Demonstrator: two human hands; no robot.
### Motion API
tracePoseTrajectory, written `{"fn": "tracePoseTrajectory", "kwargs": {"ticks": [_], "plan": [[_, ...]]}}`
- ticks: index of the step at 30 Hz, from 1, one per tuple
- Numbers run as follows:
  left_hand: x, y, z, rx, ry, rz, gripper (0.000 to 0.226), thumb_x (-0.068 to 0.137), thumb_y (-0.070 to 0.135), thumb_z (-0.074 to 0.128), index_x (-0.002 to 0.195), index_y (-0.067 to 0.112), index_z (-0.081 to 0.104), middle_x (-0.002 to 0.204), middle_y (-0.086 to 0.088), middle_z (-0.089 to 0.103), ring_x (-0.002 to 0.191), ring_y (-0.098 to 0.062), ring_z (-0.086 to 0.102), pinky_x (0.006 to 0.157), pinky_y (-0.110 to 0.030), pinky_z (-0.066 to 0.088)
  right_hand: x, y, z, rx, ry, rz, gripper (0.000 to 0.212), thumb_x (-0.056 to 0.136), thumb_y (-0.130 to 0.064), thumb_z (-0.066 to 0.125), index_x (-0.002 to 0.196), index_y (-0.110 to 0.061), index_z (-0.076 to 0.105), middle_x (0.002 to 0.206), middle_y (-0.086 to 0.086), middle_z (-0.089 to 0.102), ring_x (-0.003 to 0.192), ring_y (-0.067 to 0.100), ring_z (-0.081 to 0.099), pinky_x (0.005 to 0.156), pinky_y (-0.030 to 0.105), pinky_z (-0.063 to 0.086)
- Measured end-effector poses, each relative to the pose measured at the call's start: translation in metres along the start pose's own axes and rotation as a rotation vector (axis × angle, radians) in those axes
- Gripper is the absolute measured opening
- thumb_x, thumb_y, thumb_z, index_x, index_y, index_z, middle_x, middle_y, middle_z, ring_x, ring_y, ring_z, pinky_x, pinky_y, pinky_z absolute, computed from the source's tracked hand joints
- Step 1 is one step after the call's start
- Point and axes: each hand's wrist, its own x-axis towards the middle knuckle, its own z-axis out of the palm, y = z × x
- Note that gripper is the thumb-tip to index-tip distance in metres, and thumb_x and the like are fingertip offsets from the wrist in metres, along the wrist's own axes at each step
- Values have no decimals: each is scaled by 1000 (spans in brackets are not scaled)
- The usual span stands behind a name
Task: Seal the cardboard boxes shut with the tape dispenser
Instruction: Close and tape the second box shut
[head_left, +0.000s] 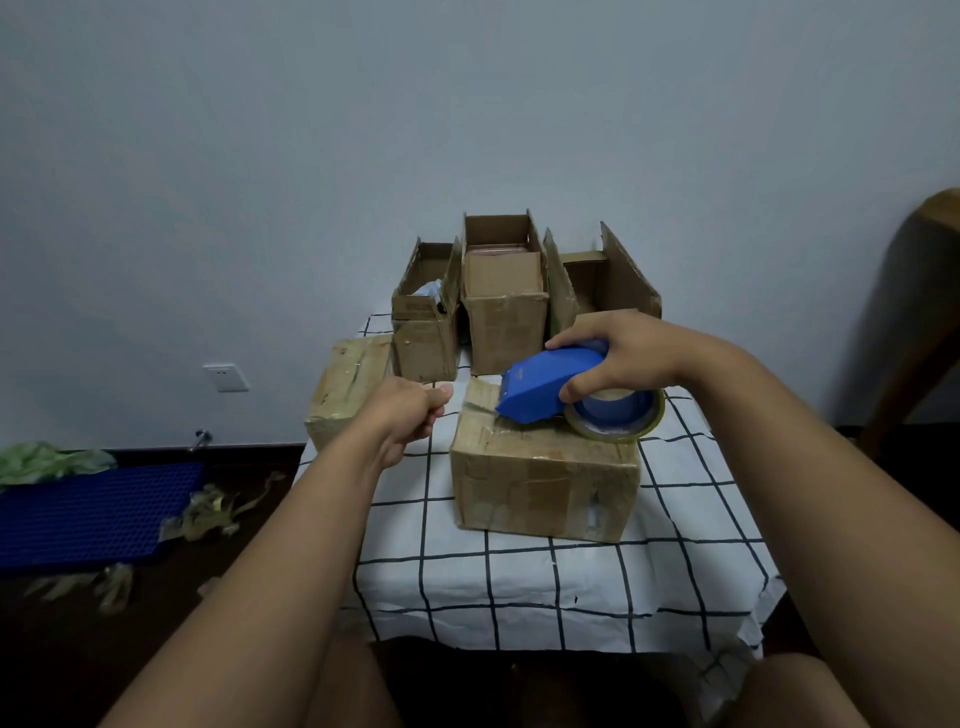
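On the worktop (519, 571), under its checked cloth, the nearest cardboard box (540, 483) lies closed. The right hand (623, 358) clamps the blue tape dispenser (550, 387), nose down on the box's top. The left hand (410, 410) is curled just off the box's left edge, seemingly pinching the tape end; I cannot tell for sure. Keep the tape taut, press firmly along the seam. Behind stand three open boxes (504, 291).
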Motion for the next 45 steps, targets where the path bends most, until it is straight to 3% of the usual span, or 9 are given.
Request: {"fn": "tracePoseTrajectory", "kwargs": {"ticks": [4,14,19,28,31,35,38,42,45], "plan": [[1,-4,1,-34,0,-27,15,95,12,63,101,-2,63,66,-3,51,56,-10,41,51,-18,41,0,1,1,5,6,-5,60,76,-51,78,132,-40,59,113,-22,54,110,14,55,102,43,46],[6,-29,9,-156,-44,-156,15,95,16,61,88,4,64,65,-3,52,57,-10,44,53,-21,42,0,-3,4,-42,-11,-24,60,78,-52,76,134,-39,58,116,-15,55,109,15,56,101,45,47],[11,-38,14,-278,-73,-209,19,97,19,59,100,2,68,77,-5,58,63,-11,47,59,-23,42,2,-4,5,-61,-4,-24,62,78,-53,75,135,-38,57,111,-20,52,109,15,55,102,45,47],[4,-36,32,-222,-68,-160,25,91,6,44,80,15,64,72,-3,64,62,-12,58,61,-28,42,0,-8,8,-96,32,-23,63,80,-53,72,138,-34,56,117,-11,55,109,17,55,102,45,46],[5,-34,34,-46,163,-17,11,92,10,57,101,16,62,98,-2,64,91,-16,59,68,-27,46,-2,-10,9,-93,37,-27,62,82,-49,73,139,-32,56,117,-9,55,108,17,55,102,44,46],[0,-31,34,310,305,268,14,93,14,59,98,17,72,96,1,70,93,-16,64,85,-35,54,-6,-11,10,-94,49,-31,62,81,-50,73,138,-30,58,117,-6,58,107,18,56,102,45,47],[-7,-26,34,542,323,337,29,98,18,51,122,15,67,112,-5,70,102,-22,64,90,-39,54,-8,-11,11,-74,63,-33,61,81,-49,73,137,-30,58,115,-7,58,107,17,56,101,44,46],[-19,-19,29,784,134,348,65,93,46,43,151,20,31,124,-13,63,111,-30,60,91,-41,51,-8,-10,10,-66,79,-38,61,82,-47,75,137,-28,59,108,-12,55,103,16,55,99,42,46],[-25,-18,27,923,-116,255,109,74,76,50,156,24,0,150,-11,40,133,-30,42,87,-32,42,-8,-10,10,-59,76,-38,61,82,-45,75,138,-27,59,107,-11,55,103,17,56,98,42,46]]}}
